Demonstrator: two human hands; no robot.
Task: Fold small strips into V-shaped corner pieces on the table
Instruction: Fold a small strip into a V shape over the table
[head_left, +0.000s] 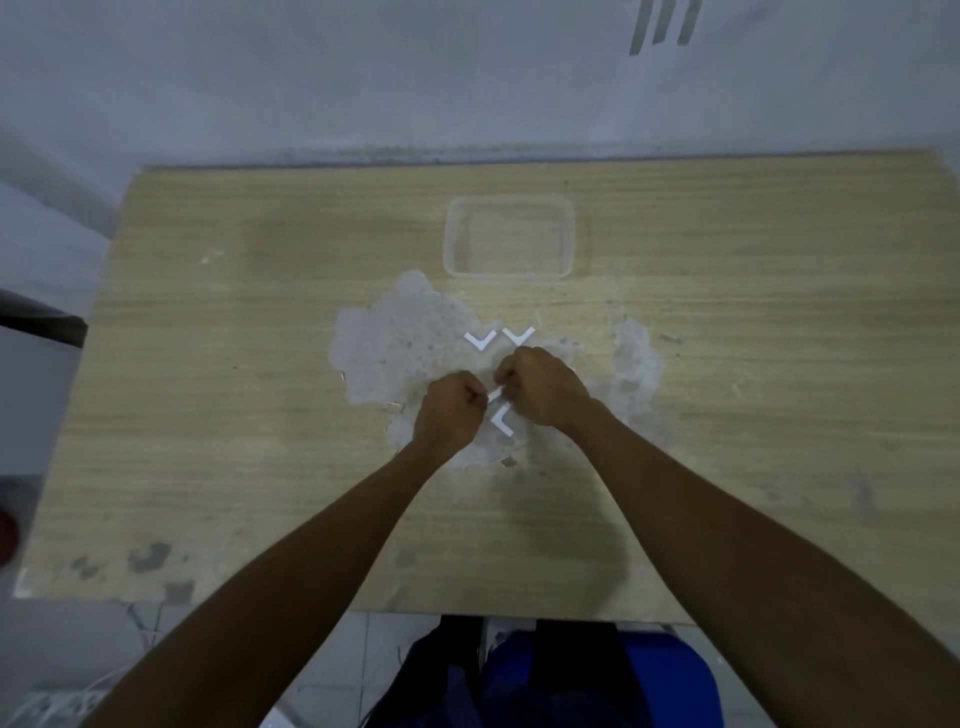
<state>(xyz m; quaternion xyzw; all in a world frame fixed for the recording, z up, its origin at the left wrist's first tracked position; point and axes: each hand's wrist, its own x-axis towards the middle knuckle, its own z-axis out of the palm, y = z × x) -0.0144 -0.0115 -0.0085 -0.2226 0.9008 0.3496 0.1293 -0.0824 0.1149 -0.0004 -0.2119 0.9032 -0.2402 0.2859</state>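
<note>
A small white strip (494, 396) is pinched between my left hand (451, 410) and my right hand (545, 385), both with fingers curled, just above the wooden table (260, 389). Directly below the strip a folded white V-shaped piece (502, 420) lies on the table, its corner pointing left. Two more V-shaped pieces lie side by side just beyond my hands, one on the left (480, 340) and one on the right (518, 335). How the held strip is bent is hidden by my fingers.
A clear rectangular plastic container (509, 238) stands behind the pieces, toward the wall. The tabletop's middle has a worn pale patch (405, 338). A blue stool (670, 680) shows under the near table edge.
</note>
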